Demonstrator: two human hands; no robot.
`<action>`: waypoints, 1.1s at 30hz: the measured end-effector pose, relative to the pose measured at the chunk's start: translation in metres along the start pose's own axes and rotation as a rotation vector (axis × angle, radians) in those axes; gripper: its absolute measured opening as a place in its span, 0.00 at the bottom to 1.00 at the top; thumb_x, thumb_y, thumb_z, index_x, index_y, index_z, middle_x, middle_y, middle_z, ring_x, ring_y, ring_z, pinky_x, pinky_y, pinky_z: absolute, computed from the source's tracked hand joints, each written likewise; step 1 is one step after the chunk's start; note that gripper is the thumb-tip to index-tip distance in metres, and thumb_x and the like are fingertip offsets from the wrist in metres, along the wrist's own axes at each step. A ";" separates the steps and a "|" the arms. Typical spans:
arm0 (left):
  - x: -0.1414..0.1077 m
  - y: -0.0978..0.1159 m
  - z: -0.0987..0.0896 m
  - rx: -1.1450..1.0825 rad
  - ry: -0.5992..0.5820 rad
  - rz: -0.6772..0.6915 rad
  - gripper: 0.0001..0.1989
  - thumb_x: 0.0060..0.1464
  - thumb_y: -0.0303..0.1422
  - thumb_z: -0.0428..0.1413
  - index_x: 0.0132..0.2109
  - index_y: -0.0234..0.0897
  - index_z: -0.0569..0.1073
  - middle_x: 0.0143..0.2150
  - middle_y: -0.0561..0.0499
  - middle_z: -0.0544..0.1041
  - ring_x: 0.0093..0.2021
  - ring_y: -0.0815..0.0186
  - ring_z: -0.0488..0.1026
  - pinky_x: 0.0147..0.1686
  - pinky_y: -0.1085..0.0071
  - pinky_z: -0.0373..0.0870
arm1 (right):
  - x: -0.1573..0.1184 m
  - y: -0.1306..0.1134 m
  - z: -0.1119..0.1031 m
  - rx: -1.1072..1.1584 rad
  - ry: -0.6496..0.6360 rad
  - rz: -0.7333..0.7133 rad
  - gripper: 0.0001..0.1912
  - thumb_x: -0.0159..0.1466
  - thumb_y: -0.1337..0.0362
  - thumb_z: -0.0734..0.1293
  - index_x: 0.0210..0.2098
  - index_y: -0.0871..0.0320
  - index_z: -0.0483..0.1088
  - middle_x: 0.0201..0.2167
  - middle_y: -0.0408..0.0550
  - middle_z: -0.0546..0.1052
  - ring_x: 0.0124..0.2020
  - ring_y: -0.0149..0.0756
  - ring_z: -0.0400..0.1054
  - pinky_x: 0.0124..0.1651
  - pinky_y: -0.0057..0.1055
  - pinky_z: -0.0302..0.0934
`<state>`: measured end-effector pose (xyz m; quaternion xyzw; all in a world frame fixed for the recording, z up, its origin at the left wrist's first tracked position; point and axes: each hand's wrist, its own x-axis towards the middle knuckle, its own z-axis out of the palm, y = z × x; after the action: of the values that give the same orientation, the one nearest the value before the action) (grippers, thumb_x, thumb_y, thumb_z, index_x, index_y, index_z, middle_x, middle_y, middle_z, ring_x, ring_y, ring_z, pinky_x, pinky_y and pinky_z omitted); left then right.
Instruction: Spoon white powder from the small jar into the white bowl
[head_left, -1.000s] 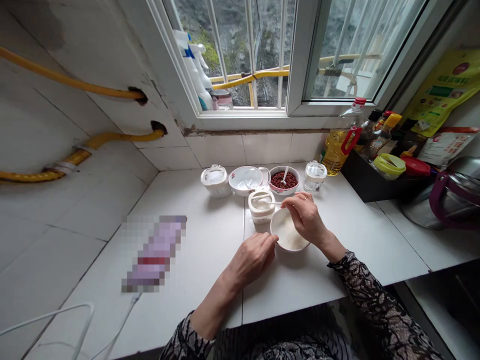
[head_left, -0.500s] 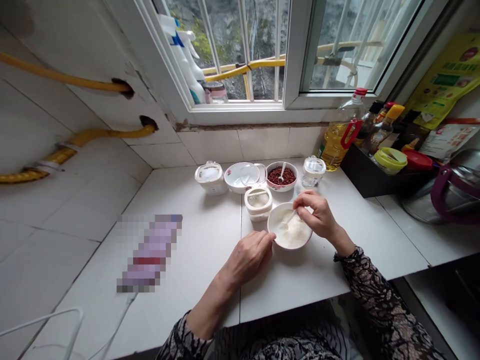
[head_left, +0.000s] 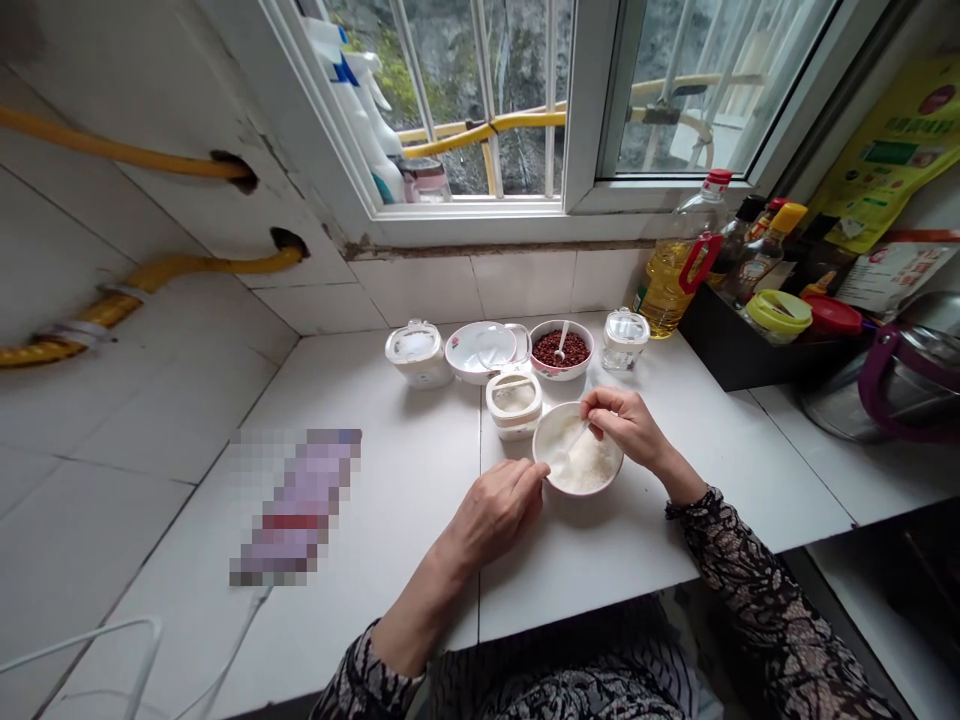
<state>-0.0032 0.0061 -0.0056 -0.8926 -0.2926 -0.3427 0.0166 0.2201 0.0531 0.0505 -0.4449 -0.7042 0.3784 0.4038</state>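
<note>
My left hand [head_left: 504, 508] grips the left rim of a white bowl [head_left: 579, 488], its fingers closed at the edge. Pale powder or grains [head_left: 592, 462] fill part of the bowl. Over the right side of it, my right hand [head_left: 628, 430] pinches the handle of a small white spoon [head_left: 576, 441], whose tip rests in the powder. Just behind the bowl stands a white lidded container [head_left: 514, 406]. A bowl of dark red beans [head_left: 571, 350] with a white spoon in it is farther back.
An oval white dish [head_left: 478, 352] and lidded containers [head_left: 417, 354] [head_left: 625, 340] line the back. An oil bottle [head_left: 670, 272] and a black box of condiments [head_left: 720, 345] stand right, beside a metal pot [head_left: 919, 375]. A blurred purple object [head_left: 304, 505] with a cable lies left.
My right hand has moved slightly to the left with the spoon, and the spoon's tip has shifted left in the powder. My left hand still holds the rim.
</note>
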 end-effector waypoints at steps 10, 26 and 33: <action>0.001 0.000 0.000 0.012 0.006 0.007 0.09 0.66 0.22 0.42 0.46 0.36 0.65 0.28 0.53 0.70 0.26 0.66 0.67 0.28 0.70 0.66 | -0.001 -0.006 -0.001 -0.053 -0.098 -0.072 0.09 0.55 0.70 0.59 0.23 0.56 0.69 0.16 0.40 0.68 0.26 0.33 0.62 0.33 0.30 0.59; 0.000 0.000 0.001 0.004 0.028 0.014 0.10 0.65 0.21 0.42 0.46 0.36 0.65 0.29 0.53 0.70 0.26 0.66 0.67 0.27 0.70 0.66 | 0.012 0.008 -0.011 0.364 0.135 0.139 0.05 0.52 0.64 0.64 0.24 0.58 0.71 0.13 0.38 0.67 0.18 0.29 0.60 0.29 0.30 0.56; 0.001 0.000 0.002 0.041 0.017 0.018 0.10 0.67 0.22 0.40 0.45 0.36 0.64 0.28 0.53 0.69 0.26 0.65 0.65 0.26 0.70 0.65 | 0.007 -0.003 0.014 0.176 0.322 -0.133 0.05 0.66 0.62 0.63 0.37 0.55 0.69 0.26 0.43 0.76 0.30 0.35 0.73 0.40 0.35 0.66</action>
<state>-0.0015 0.0073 -0.0064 -0.8918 -0.2913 -0.3438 0.0405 0.2038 0.0564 0.0496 -0.4150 -0.6225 0.3349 0.5728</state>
